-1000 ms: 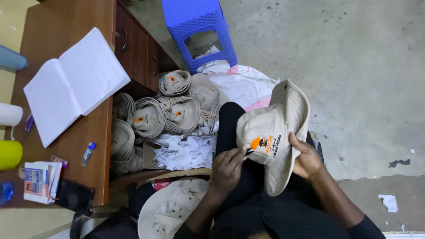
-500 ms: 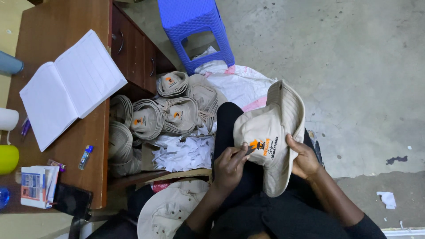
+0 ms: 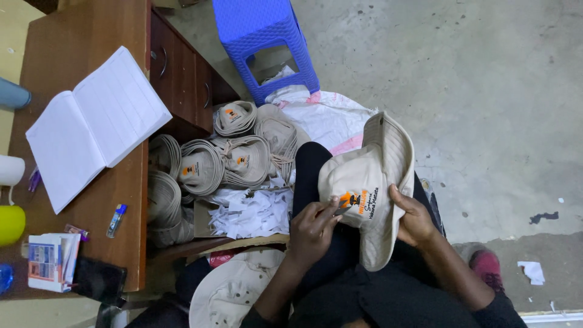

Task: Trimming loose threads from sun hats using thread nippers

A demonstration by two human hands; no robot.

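A beige wide-brimmed hat point(image 3: 370, 182) with an orange and black embroidered patch rests on my lap. My right hand point(image 3: 416, 218) grips its crown and brim from the right side. My left hand point(image 3: 313, 228) pinches a small dark tool against the hat next to the patch, fingers closed. Another beige hat point(image 3: 234, 291) lies below my left arm.
Several folded beige hats point(image 3: 212, 164) are stacked on the floor beside a wooden desk point(image 3: 79, 67) that bears an open notebook point(image 3: 91, 127). White paper scraps point(image 3: 249, 212) fill a cardboard box. A blue plastic stool point(image 3: 264, 42) and a white sack point(image 3: 328, 115) lie beyond.
My left hand's fingers have shifted slightly along the patch. The hat and my right hand stay almost in place.
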